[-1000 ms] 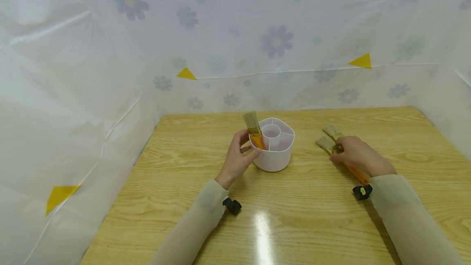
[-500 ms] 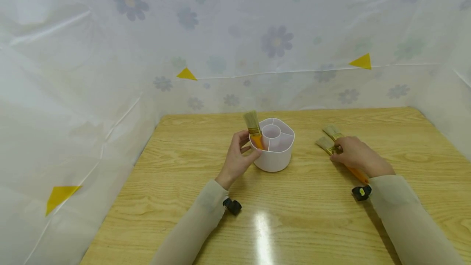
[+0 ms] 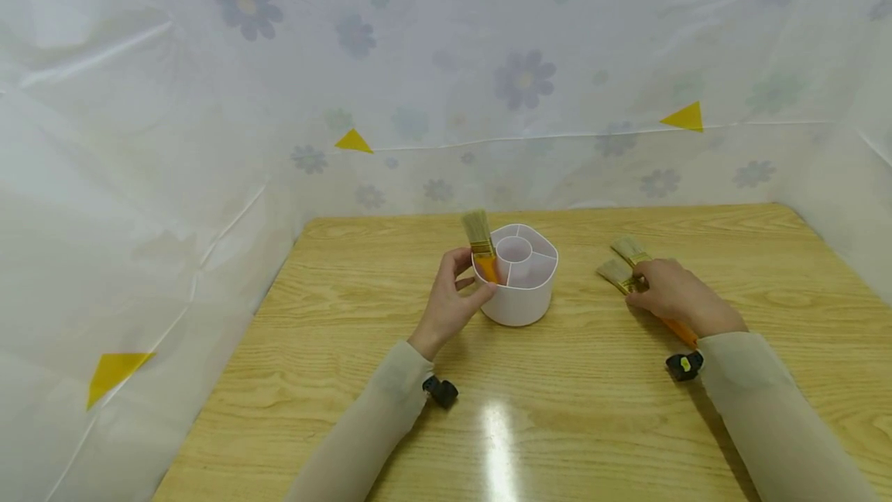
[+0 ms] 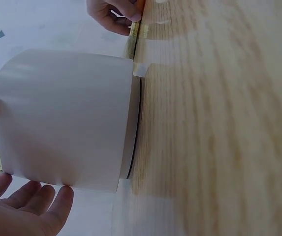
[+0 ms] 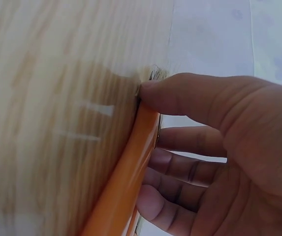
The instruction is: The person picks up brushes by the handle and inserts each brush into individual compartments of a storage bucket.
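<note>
A white divided container (image 3: 524, 302) stands mid-table with one brush (image 3: 479, 235) upright in its left compartment, bristles up. My left hand (image 3: 451, 299) rests beside it. The thumb lies against the wall and the fingers stay loose near the rim, as the left wrist view shows around the container (image 4: 67, 118) and the left hand (image 4: 22, 206). Two more brushes (image 3: 619, 273) lie on the table to the right. My right hand (image 3: 665, 290) pinches the orange handle (image 5: 126, 182) of one of them between thumb and curled fingers, still flat on the wood.
The wooden table (image 3: 557, 409) is walled on three sides by a white floral plastic sheet (image 3: 432, 99) with yellow triangle marks. Small black wrist cameras (image 3: 439, 391) sit under both sleeves. Bare wood lies in front of the container.
</note>
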A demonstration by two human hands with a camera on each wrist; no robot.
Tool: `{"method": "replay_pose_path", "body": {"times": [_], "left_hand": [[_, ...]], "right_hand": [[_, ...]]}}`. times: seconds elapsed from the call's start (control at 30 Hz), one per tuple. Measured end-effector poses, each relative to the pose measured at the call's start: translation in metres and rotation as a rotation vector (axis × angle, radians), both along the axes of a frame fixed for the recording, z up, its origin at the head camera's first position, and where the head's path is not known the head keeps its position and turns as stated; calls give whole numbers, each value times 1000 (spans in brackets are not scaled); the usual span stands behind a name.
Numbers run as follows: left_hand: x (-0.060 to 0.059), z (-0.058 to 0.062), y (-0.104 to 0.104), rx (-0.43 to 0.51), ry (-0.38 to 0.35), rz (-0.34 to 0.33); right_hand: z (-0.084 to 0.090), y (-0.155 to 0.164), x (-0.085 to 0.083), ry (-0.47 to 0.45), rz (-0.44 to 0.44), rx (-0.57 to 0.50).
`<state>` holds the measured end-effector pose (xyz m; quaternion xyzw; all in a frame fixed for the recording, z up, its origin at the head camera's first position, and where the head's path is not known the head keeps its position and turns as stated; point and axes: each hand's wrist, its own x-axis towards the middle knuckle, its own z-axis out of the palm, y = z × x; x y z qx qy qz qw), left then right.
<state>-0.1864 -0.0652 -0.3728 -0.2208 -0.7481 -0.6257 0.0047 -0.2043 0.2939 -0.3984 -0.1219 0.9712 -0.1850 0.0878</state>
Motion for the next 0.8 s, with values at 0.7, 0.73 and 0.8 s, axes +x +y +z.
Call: {"method": "replay_pose_path", "body": {"times": [0.7, 0.73, 0.8], "left_hand": [[0, 1, -1, -16, 1, 0], [0, 1, -1, -16, 2, 1], [-1, 1, -1, -15, 3, 2]], "right_hand": [[14, -9, 2, 135, -16, -64], [15, -10, 3, 138, -17, -69], [17, -12, 3, 139, -20, -73]]}}
